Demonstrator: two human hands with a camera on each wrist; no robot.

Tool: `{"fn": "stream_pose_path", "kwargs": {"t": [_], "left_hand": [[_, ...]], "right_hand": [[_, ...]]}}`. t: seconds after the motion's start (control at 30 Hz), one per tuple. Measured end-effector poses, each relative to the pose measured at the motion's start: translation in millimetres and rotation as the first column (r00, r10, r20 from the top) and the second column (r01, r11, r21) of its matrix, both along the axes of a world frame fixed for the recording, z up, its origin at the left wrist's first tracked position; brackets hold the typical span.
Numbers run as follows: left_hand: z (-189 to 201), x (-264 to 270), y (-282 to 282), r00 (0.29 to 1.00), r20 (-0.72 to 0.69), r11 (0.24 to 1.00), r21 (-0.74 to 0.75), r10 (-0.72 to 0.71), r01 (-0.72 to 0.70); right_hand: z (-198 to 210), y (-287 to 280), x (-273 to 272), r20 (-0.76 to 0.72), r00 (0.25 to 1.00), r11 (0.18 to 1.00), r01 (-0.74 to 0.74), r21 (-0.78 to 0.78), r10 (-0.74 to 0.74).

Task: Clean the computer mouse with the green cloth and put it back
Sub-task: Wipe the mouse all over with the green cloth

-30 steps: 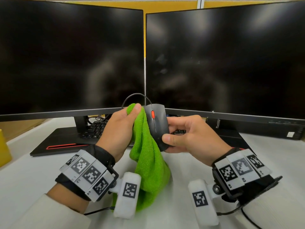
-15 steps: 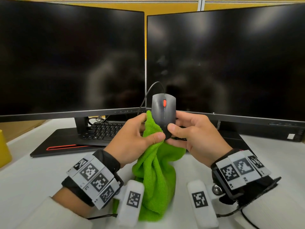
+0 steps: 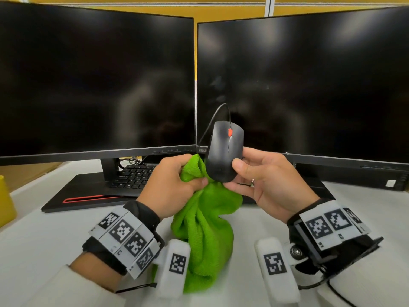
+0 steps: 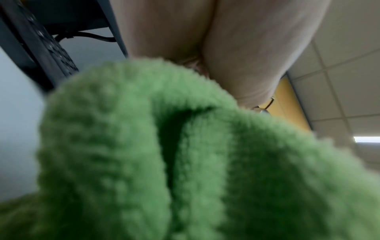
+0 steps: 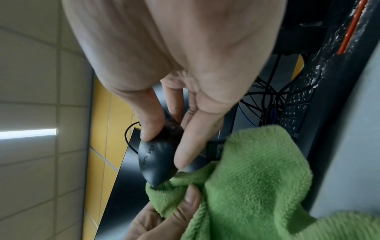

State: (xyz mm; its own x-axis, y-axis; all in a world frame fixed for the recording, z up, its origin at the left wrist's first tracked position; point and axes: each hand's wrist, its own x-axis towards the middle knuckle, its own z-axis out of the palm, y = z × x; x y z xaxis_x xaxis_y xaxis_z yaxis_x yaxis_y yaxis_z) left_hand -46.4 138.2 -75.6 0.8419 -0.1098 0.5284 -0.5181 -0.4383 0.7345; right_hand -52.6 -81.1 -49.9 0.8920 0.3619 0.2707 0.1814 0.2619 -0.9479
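Two hands work above the bench (image 3: 33, 235) in the head view; the right hand (image 3: 269, 185) grips the computer mouse (image 3: 224, 151) with thumb on its upper shell and fingers beneath, lifted nose-up clear of the bench, presumably so that the rear and the sides lie exposed; the left hand (image 3: 170, 189) is closed round a bunch of the green cloth (image 3: 205, 229), whose top touches the lower left side of the mouse while its tail hangs to the bench; the cable (image 3: 218, 116) loops up from the nose, slack; two monitors (image 3: 97, 85) stand close behind and a keyboard (image 3: 132, 176) lies beneath them, so free room lies mainly toward the person; bare bench to the right appears sufficient for setting the mouse back.

Left wrist view: the green cloth (image 4: 164, 154) fills most of the picture, blurred; the palm shows above it; the fingers are hidden and the mouse is not seen.

Right wrist view: the right hand (image 5: 185, 73) holds the mouse (image 5: 158, 159) between thumb and fingers; the tail end of the mouse presses into the green cloth (image 5: 257, 170), where the left thumb (image 5: 191, 199) pinches a fold; wiping is judged under way, return not yet begun.
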Motion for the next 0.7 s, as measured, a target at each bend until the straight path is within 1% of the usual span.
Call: {"fn": "stream_pose_path", "kwargs": {"t": [0.07,0.1,0.17,0.23,0.27,0.33,0.4,0.43,0.53,0.6,0.63,0.7], "left_hand": [[0,-1,0,0.999,-0.027,0.999,-0.007,0.031,-0.031],[1,-2,-3,0.999,-0.037,1.000,0.005,0.015,-0.015],[2,-6,-8,0.995,-0.076,0.998,0.004,-0.066,0.066],[3,-11,-11,0.971,-0.160,0.983,-0.077,-0.175,0.165],[2,-11,-11,0.959,-0.190,0.975,-0.111,-0.210,0.192],[3,-14,-12,0.955,-0.198,0.973,-0.113,-0.219,0.200],[4,-18,-16,0.966,-0.158,0.977,-0.096,-0.204,0.190],[5,-21,-18,0.977,-0.128,0.983,-0.089,-0.172,0.161],[8,-24,-22,0.999,-0.048,0.994,-0.111,-0.024,0.018],[9,-22,-21,0.999,-0.041,0.990,-0.137,0.022,-0.028],[9,-21,-20,0.999,-0.031,0.989,-0.140,0.035,-0.039],[12,-23,-19,0.999,-0.013,0.987,-0.153,0.045,-0.047]], "right_hand": [[0,0,0,0.009,1.000,1.000,0.022,-0.009,-0.022],[-1,0,0,0.012,0.999,0.999,0.035,-0.016,-0.034],[-2,1,0,0.017,0.999,0.998,0.051,-0.030,-0.051],[-3,1,1,0.018,0.998,0.997,0.063,-0.035,-0.063],[-3,1,1,0.017,0.997,0.997,0.072,-0.032,-0.071],[-4,1,2,0.016,0.996,0.996,0.091,-0.023,-0.091],[-5,4,0,0.021,0.994,0.994,0.111,-0.013,-0.110],[-6,6,-1,0.023,0.994,0.994,0.111,-0.014,-0.111],[-6,12,-4,0.021,1.000,0.998,0.017,-0.052,-0.016],[-5,13,-6,0.005,0.999,0.998,-0.036,-0.056,0.037],[-4,13,-6,-0.014,0.999,0.999,-0.033,-0.040,0.033],[-2,10,-3,-0.040,0.999,0.999,0.027,-0.035,-0.028]]}}
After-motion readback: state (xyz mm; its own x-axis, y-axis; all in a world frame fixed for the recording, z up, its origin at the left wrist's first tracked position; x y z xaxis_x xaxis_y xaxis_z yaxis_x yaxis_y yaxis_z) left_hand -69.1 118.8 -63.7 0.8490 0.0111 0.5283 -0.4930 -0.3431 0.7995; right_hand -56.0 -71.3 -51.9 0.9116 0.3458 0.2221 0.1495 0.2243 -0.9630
